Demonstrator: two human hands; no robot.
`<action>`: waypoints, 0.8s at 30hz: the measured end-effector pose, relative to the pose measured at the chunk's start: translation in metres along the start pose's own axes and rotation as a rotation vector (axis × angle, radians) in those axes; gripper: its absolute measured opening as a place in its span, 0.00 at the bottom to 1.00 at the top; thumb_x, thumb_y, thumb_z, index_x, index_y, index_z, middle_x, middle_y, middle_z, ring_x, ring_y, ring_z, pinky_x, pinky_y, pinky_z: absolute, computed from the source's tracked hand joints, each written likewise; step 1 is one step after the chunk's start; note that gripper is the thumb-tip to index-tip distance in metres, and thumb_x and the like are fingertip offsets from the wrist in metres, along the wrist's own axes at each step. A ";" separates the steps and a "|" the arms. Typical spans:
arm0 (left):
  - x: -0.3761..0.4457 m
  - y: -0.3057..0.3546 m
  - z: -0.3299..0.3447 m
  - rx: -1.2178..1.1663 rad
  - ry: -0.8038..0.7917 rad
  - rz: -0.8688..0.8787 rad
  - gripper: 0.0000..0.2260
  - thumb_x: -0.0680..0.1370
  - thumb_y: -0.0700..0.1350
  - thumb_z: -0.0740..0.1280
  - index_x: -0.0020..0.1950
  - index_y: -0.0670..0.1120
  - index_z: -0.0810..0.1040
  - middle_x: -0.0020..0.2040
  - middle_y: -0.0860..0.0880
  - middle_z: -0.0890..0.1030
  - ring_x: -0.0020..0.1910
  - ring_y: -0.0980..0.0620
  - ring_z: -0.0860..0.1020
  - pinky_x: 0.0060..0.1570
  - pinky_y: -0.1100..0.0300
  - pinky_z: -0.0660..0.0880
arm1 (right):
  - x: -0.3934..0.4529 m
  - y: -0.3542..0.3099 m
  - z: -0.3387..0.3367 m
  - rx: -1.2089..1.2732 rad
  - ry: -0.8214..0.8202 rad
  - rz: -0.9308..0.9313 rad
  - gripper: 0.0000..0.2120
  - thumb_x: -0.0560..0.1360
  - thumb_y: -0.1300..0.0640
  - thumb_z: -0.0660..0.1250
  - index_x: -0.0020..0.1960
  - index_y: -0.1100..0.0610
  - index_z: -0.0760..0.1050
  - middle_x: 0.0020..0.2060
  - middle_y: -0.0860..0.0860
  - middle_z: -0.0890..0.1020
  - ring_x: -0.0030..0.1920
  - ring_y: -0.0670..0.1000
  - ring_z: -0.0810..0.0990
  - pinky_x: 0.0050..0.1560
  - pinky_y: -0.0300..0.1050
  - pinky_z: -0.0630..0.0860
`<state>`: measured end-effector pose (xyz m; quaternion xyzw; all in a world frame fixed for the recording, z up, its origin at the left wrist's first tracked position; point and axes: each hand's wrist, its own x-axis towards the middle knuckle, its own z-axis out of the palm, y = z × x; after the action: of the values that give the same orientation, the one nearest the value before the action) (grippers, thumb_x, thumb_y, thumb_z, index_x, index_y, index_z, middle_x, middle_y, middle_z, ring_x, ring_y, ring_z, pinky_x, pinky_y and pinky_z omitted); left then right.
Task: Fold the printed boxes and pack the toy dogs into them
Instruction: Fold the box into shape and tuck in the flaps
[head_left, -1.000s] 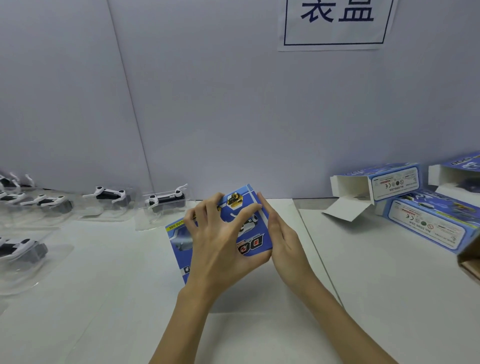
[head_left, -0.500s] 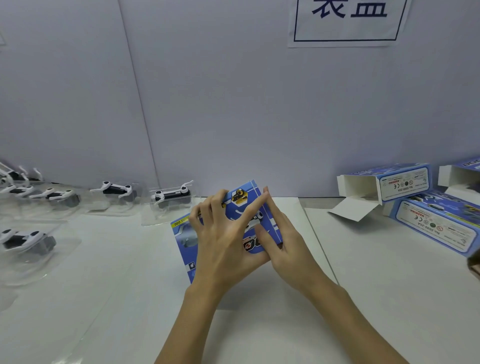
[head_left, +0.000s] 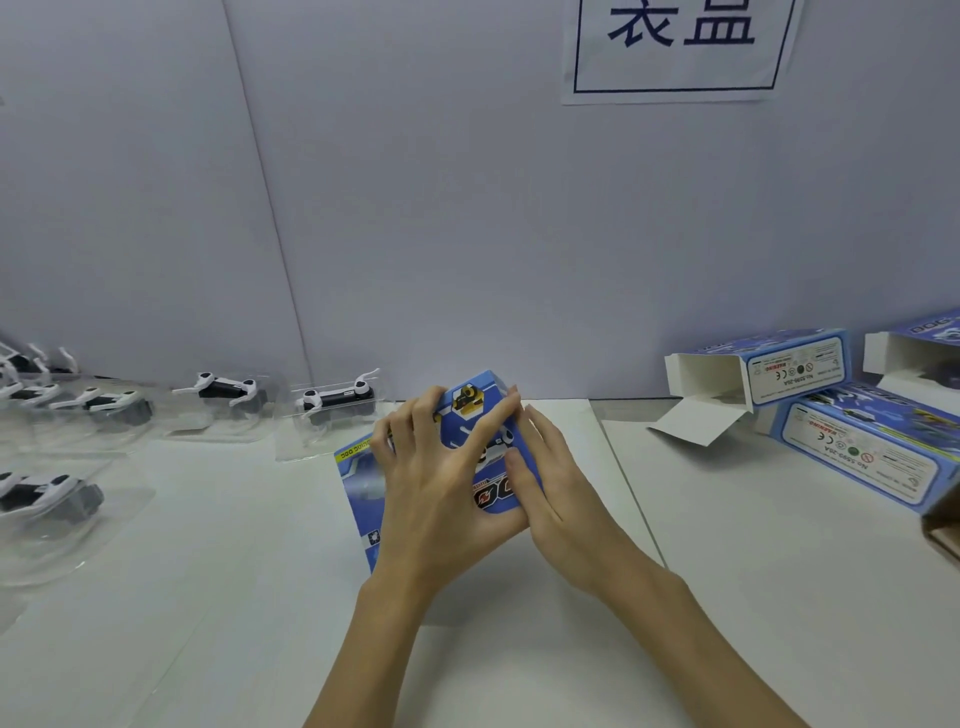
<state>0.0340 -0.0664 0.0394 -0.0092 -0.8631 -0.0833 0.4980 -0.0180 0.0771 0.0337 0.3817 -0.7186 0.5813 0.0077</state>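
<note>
Blue printed cardboard at the centre of the frame: the printed box (head_left: 480, 467), standing tilted on the white counter (head_left: 234, 597), held between both hands. Left hand (head_left: 441, 499) spread over the front face, fingers curled across the top and left edge, holding the box. Right hand (head_left: 561, 493) laid flat along the box's right side, fingers straight, thumb pressing the lower front near the red lettering. Narrow grip overall, both palms close around the carton.

Just left of the box, toward the back wall, a toy dog (head_left: 337, 400) in black and white, lying in a clear plastic tray (head_left: 311, 441). Further left along the wall, a second toy dog (head_left: 223, 389), then more toy dogs (head_left: 104, 402) in similar clear trays toward the left edge. Lower left, another toy dog (head_left: 47, 493) on its tray.

Right of the frame, well apart from the hands, an open box (head_left: 769, 371) with white flaps hanging, resting atop a closed blue box (head_left: 862, 452). Further right, another open carton (head_left: 914, 353), cut by the frame edge.

Upper right on the grey wall, a white paper sign (head_left: 675, 49) with dark blue characters.
</note>
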 end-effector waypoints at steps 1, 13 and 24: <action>0.001 0.002 0.000 -0.009 -0.012 0.003 0.35 0.69 0.65 0.69 0.77 0.61 0.71 0.71 0.43 0.70 0.70 0.41 0.68 0.68 0.39 0.64 | 0.000 0.001 0.000 0.017 0.007 0.011 0.24 0.87 0.48 0.55 0.82 0.41 0.57 0.76 0.42 0.66 0.73 0.43 0.72 0.66 0.43 0.78; -0.002 -0.017 -0.001 -0.137 -0.321 0.042 0.37 0.71 0.74 0.66 0.77 0.59 0.71 0.81 0.51 0.66 0.80 0.45 0.63 0.74 0.35 0.62 | 0.004 0.014 -0.009 -0.073 0.361 0.155 0.20 0.85 0.48 0.61 0.77 0.44 0.71 0.61 0.49 0.79 0.53 0.32 0.79 0.41 0.26 0.75; -0.007 -0.030 0.005 -0.519 0.011 -0.653 0.32 0.62 0.71 0.76 0.58 0.54 0.78 0.56 0.54 0.83 0.51 0.62 0.81 0.47 0.60 0.82 | -0.001 0.013 -0.032 -0.366 0.140 -0.067 0.48 0.70 0.31 0.71 0.83 0.38 0.50 0.62 0.40 0.63 0.62 0.34 0.71 0.49 0.25 0.77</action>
<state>0.0306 -0.0953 0.0269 0.1402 -0.7686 -0.4515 0.4310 -0.0381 0.1051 0.0332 0.3562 -0.7969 0.4656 0.1462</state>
